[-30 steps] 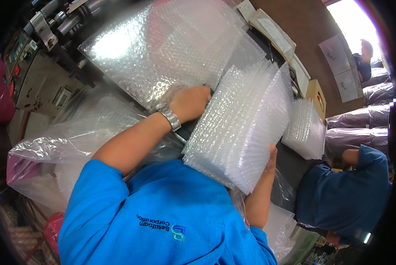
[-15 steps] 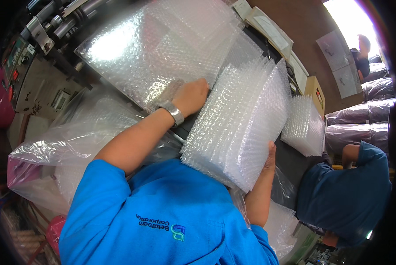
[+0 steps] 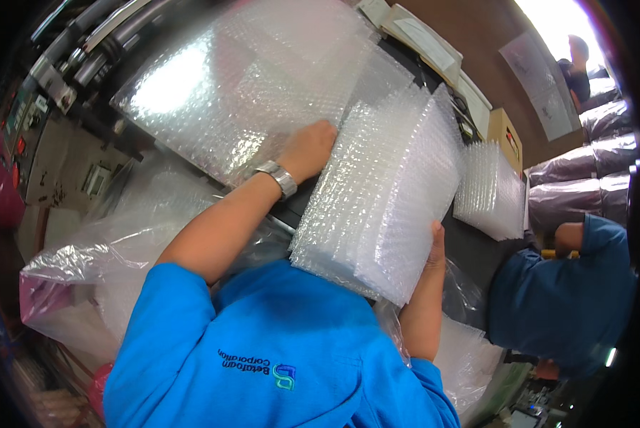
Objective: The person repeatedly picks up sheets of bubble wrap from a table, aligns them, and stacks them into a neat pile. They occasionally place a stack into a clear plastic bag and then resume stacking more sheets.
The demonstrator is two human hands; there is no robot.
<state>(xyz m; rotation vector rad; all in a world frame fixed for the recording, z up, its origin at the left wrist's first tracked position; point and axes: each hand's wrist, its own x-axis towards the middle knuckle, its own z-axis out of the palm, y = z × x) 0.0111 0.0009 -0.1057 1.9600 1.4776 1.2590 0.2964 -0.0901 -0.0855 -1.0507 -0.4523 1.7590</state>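
Observation:
A thick stack of clear bubble wrap sheets [image 3: 380,196] stands tilted in front of my chest, its layers slightly fanned at the far end. At its left side is my left hand [image 3: 310,148], with a metal watch [image 3: 277,178] on the wrist. The fingers there are curled against the stack's edge, and their tips are hidden. My right hand [image 3: 436,246] grips the stack's right edge near its lower corner; the thumb shows, while the other fingers are behind the sheets.
Large bubble wrap sheets [image 3: 256,78] cover the work surface at the far left. A smaller bubble wrap stack [image 3: 489,191] stands to the right, beside a cardboard box [image 3: 505,135]. Machine rollers [image 3: 95,60] are at the upper left. A co-worker in dark blue [image 3: 562,299] is close on the right.
The view has shifted slightly. The sheets in the stack look a little less fanned and their layers lie closer together. Both hands stay at its two sides.

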